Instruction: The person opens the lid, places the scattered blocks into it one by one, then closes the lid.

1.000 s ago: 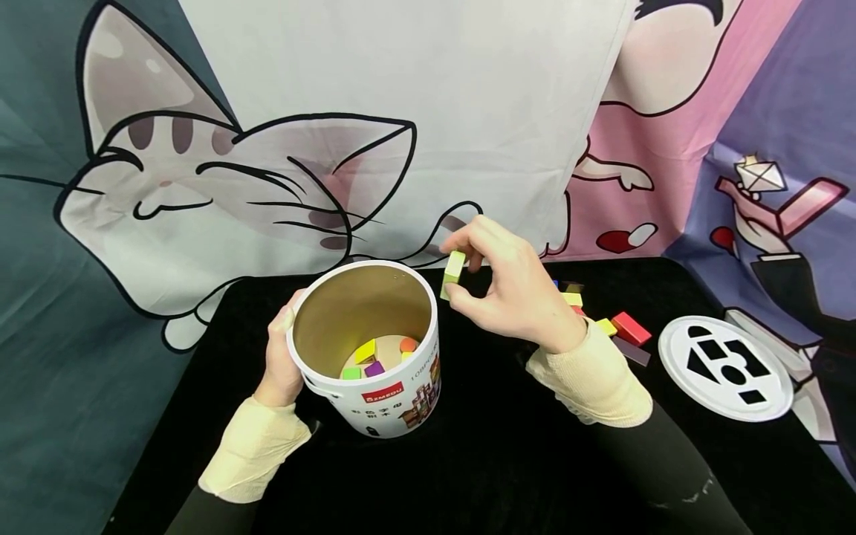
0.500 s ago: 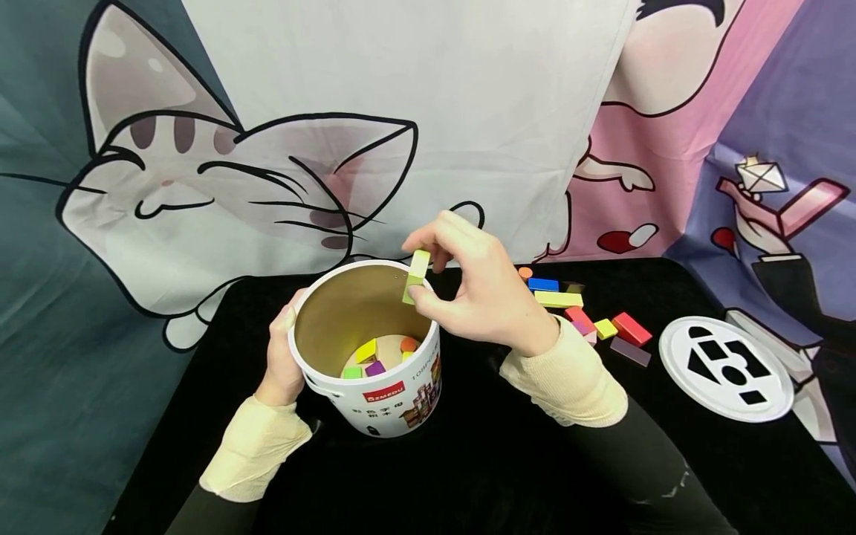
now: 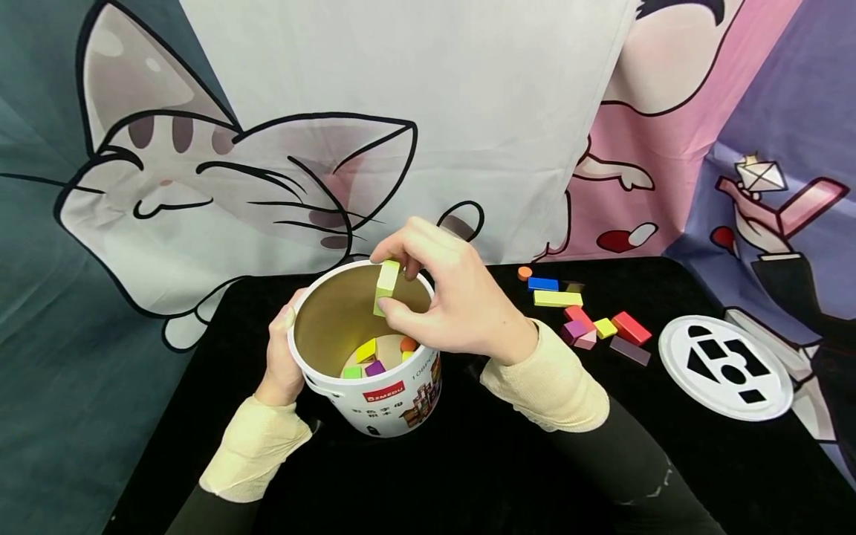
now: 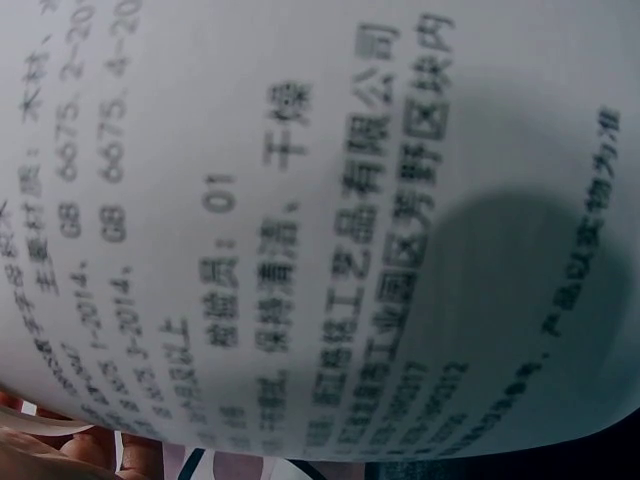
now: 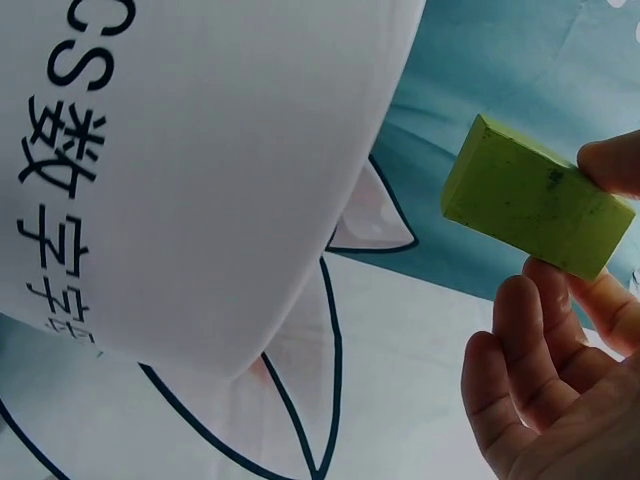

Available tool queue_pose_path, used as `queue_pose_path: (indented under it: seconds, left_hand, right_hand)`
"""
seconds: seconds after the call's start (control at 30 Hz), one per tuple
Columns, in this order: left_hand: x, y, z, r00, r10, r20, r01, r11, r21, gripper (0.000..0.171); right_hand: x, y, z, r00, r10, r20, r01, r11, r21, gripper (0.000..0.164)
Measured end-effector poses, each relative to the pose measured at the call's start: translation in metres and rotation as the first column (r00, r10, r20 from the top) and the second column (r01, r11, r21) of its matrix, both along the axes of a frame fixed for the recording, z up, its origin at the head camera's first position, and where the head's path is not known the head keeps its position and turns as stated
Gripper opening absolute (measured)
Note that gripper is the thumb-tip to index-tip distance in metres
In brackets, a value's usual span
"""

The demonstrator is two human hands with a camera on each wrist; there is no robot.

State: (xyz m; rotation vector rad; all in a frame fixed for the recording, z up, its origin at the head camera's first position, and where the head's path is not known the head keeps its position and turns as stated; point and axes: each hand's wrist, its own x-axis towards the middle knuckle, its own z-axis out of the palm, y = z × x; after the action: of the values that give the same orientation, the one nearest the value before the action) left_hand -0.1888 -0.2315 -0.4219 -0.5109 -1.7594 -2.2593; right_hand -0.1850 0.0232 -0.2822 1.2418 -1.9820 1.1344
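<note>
My left hand (image 3: 281, 355) holds a white printed bucket (image 3: 394, 394) at its left side, near the rim. Its fingers are partly hidden behind the wall; a few fingertips (image 4: 90, 450) show in the corner of the left wrist view. Between thumb and fingers my right hand (image 3: 461, 297) pinches a light green rectangular block (image 3: 386, 286) over the bucket's opening. In the right wrist view the same green block (image 5: 540, 195) is tilted and apart from the bucket wall. Inside, on the bucket's floor, lie a yellow block (image 3: 365, 351), a purple block (image 3: 374, 368) and several others.
To the right on the black cloth (image 3: 508, 461) lie several loose blocks, among them a long yellow block (image 3: 558, 299), a blue block (image 3: 543, 284) and a red block (image 3: 631, 329). Beyond them is a white lid (image 3: 709, 394) with shaped holes. A printed curtain (image 3: 501, 111) hangs behind.
My right hand has moved left with the green block, from beside the bucket to over its opening. More loose blocks on the cloth are uncovered. The left hand and bucket stay put.
</note>
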Motion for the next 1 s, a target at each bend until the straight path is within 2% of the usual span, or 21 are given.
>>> queue_pose_path:
  seconds: [0.2, 0.37, 0.43, 0.5, 0.6, 0.67, 0.8, 1.0]
  left_hand:
    - [0.001, 0.0, 0.001, 1.0, -0.014, -0.028, 0.013, 1.0, -0.005, 0.052]
    - [0.001, 0.0, 0.002, 1.0, -0.018, -0.021, 0.018, 1.0, -0.012, 0.05]
    - [0.002, 0.0, 0.002, 1.0, -0.015, -0.014, 0.015, 1.0, -0.016, 0.049]
    - [0.002, 0.0, 0.002, 1.0, -0.016, -0.011, 0.016, 1.0, -0.014, 0.05]
    - [0.001, 0.0, 0.002, 1.0, -0.023, -0.014, 0.023, 1.0, -0.004, 0.049]
    - [0.001, 0.0, 0.001, 1.0, -0.024, -0.019, 0.024, 1.0, -0.003, 0.049]
    - [0.001, 0.0, 0.0, 1.0, -0.011, -0.015, 0.011, 1.0, -0.01, 0.051]
    - [0.0, 0.001, -0.001, 1.0, 0.008, -0.001, -0.008, 1.0, -0.007, 0.05]
  right_hand:
    - [0.001, -0.003, -0.001, 1.0, 0.011, 0.002, -0.011, 1.0, 0.007, 0.027]
    - [0.001, -0.004, -0.002, 1.0, 0.013, -0.013, -0.013, 1.0, 0.014, 0.03]
    - [0.001, -0.004, -0.002, 0.999, 0.023, -0.027, -0.023, 0.999, 0.022, 0.039]
    - [0.001, -0.004, -0.002, 0.998, 0.039, -0.04, -0.037, 0.998, 0.049, 0.056]
    - [0.002, -0.002, -0.003, 0.997, 0.046, -0.059, -0.039, 0.992, 0.122, 0.081]
    - [0.002, 0.0, -0.006, 0.997, 0.036, -0.069, -0.024, 0.984, 0.177, 0.09]
    - [0.002, 0.003, -0.013, 0.997, 0.006, -0.073, 0.012, 0.968, 0.251, 0.097]
    - [0.0, 0.008, -0.018, 0.997, -0.005, -0.074, 0.025, 0.961, 0.274, 0.097]
